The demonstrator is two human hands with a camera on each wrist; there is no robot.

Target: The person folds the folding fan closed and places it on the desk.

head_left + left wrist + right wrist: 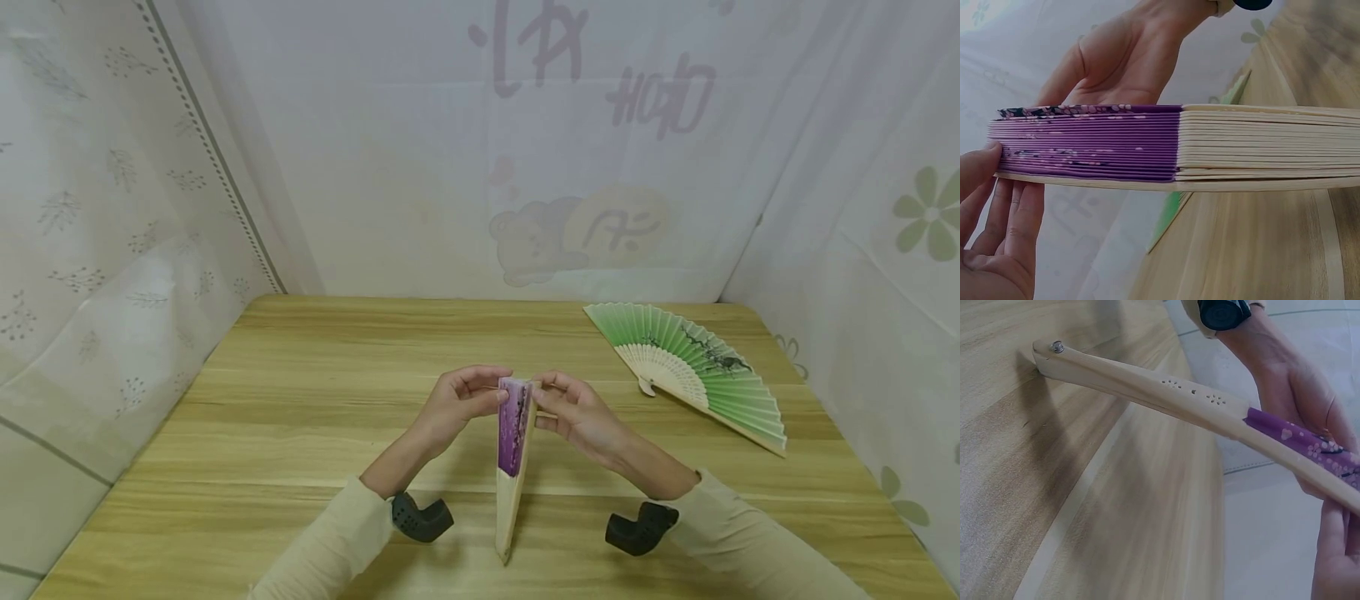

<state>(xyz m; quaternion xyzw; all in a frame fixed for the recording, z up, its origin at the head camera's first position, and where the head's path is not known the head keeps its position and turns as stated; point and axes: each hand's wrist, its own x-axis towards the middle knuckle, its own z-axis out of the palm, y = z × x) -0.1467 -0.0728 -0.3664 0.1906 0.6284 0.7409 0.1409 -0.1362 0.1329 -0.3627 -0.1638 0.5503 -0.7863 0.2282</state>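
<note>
While hands point(452, 406) point(583, 419) hold a fan point(513, 429), printed cloth point(375, 167) backs the table point(360, 342).

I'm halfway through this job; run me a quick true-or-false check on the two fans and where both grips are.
1. The left grip and right grip are both on the purple fan. True.
2. The purple fan is spread wide. False: it is folded into a narrow stack.
3. The green fan lies spread on the table. True.
4. The green fan is on the person's left. False: it lies on the right.
5. The purple fan is nearer the person than the green fan. True.
</note>
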